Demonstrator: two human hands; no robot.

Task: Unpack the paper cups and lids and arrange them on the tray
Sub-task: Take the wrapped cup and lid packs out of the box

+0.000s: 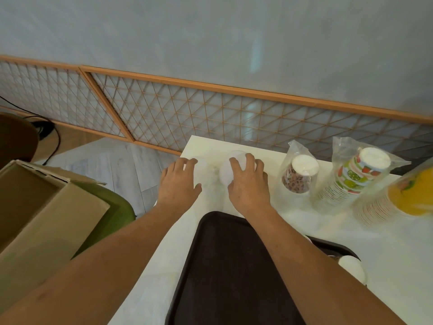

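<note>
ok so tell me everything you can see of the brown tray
The tray is dark brown and looks like matte plastic, rectangular with rounded corners and a low raised rim. It lies flat on the white table, straight in front of the person, with its near end out of frame. Its floor is mostly bare. A white rounded thing, too unclear to name, sits at its right corner. The right forearm passes over its right side; whether it touches cannot be told.

Tray (234,266) dark, matt, plastic-looking; table (386,254) white, smooth, slight sheen. Paper cups (351,174) in clear glossy crinkled plastic sleeves (342,148). Box (46,219) plain matt cardboard.
</note>
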